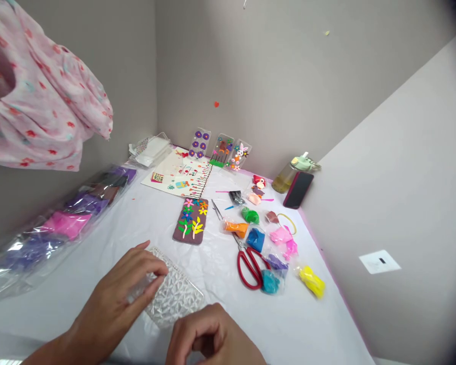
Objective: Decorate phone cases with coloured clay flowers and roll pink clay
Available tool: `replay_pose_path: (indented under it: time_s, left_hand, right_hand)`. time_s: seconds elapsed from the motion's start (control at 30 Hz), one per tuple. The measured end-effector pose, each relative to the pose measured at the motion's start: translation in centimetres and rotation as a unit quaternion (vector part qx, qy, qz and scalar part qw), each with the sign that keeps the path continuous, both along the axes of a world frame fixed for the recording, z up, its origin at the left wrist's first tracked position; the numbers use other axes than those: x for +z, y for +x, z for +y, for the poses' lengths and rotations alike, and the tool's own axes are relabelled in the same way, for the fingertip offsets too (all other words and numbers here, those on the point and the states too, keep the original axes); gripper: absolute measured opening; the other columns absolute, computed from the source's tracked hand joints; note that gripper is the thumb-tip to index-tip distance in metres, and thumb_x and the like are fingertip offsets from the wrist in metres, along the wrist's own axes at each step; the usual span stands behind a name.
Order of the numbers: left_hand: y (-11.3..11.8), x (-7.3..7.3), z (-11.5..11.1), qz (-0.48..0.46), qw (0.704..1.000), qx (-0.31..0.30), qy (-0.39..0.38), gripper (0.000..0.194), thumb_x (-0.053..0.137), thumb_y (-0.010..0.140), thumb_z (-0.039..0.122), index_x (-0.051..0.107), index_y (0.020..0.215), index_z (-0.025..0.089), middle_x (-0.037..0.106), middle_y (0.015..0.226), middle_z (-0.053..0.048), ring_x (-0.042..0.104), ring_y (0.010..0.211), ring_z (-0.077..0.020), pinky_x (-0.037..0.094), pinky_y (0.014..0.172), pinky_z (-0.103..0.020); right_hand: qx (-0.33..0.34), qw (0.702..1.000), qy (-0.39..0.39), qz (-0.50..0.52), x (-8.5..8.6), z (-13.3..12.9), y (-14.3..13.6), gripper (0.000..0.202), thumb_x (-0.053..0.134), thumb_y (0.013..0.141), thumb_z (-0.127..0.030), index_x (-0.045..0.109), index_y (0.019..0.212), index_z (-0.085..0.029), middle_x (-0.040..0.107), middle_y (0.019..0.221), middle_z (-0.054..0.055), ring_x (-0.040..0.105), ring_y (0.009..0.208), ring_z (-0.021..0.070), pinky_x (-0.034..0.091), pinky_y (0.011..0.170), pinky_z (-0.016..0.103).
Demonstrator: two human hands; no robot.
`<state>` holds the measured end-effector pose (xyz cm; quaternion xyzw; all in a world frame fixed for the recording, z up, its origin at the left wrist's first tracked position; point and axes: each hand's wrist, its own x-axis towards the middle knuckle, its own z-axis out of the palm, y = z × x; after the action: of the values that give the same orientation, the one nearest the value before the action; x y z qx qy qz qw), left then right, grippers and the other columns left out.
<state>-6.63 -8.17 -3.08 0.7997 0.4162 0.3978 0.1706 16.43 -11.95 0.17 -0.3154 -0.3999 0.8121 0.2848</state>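
Note:
A clear phone case [178, 291] with a faceted pattern lies on the white-covered table in front of me. My left hand [125, 289] is over its left edge, thumb and index fingertips brought together above the case; anything between them is too small to make out. Close to the case's near right corner is my right hand [215, 337], its fingers curled in and the thumb against the index finger. What those fingers hold, if anything, is hidden. Beyond the case lies a brown phone case [192, 228] decorated with colourful clay flowers.
Red-handled scissors [247, 268], tweezers [216, 209] and several wrapped clay packets, such as yellow [311, 281], are at right. A bottle [285, 177] and phone [298, 190] stand behind. A drawn sheet [175, 175], decorated cases [222, 149] and bagged clay [68, 223] line the walls.

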Motion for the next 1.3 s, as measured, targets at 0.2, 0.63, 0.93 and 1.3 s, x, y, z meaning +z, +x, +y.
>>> replay_pose_path:
  time_s: [0.2,0.63,0.93,1.3]
  left_hand:
    - [0.4,0.3,-0.4,-0.155,0.971,0.014,-0.184,0.022,0.063,0.099,0.044,0.081,0.099,0.032,0.083,0.091,0.004,0.081,0.077,-0.0153,0.063,0.071,-0.013]
    - [0.6,1.0,-0.3,-0.189,0.935,0.021,-0.3,0.021,0.076,0.082,0.036,0.071,0.065,0.024,0.065,0.06,0.004,0.064,0.055,-0.0116,0.052,0.055,-0.012]
    - [2.3,0.5,-0.6,-0.155,0.958,-0.056,-0.233,0.014,0.071,0.093,0.026,0.081,0.099,0.033,0.081,0.09,0.005,0.077,0.084,-0.0128,0.055,0.078,-0.012]
    - [2.7,0.7,-0.9,-0.122,0.98,-0.056,-0.145,0.015,0.064,0.094,0.019,0.072,0.084,0.027,0.072,0.078,0.004,0.071,0.073,-0.0106,0.052,0.072,-0.012]
  right_hand:
    - [-0.114,0.992,-0.029,0.037,-1.7,0.9,-0.9,0.039,0.095,0.074,-0.048,0.073,0.08,-0.016,0.077,0.071,0.003,0.064,0.056,0.0095,0.047,0.057,0.02]
    - [-0.199,0.979,-0.012,0.031,-3.5,1.6,-1.0,0.038,0.095,0.077,-0.045,0.077,0.087,-0.013,0.075,0.066,0.003,0.059,0.051,0.0066,0.043,0.052,0.017]
    - [-0.208,0.977,-0.03,0.03,-3.4,1.7,-1.2,0.04,0.099,0.072,-0.041,0.071,0.082,-0.014,0.075,0.067,0.003,0.061,0.051,0.007,0.044,0.051,0.016]
    - [-0.128,0.99,-0.037,0.037,-2.6,0.7,-0.8,0.041,0.101,0.067,-0.036,0.067,0.076,-0.016,0.074,0.063,0.001,0.064,0.052,0.0081,0.047,0.051,0.015]
